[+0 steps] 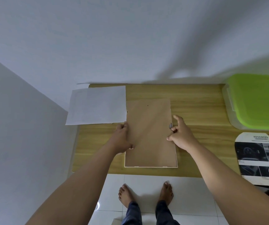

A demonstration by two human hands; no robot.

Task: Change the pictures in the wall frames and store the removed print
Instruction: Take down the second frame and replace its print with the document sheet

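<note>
Frame (150,135) face-down, L grip (122,138) holds edge, R grip (180,135) at tab (170,125), hold unclear, bin (258,101) lidded

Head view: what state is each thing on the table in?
Frame: face down, brown backing up.
Left hand: grips frame's left edge.
Right hand: fingers at the metal tab, grip unclear.
White paper: flat, overhanging table's left edge.
Plastic box: green lid on.
Printed sheet: face up.
</note>
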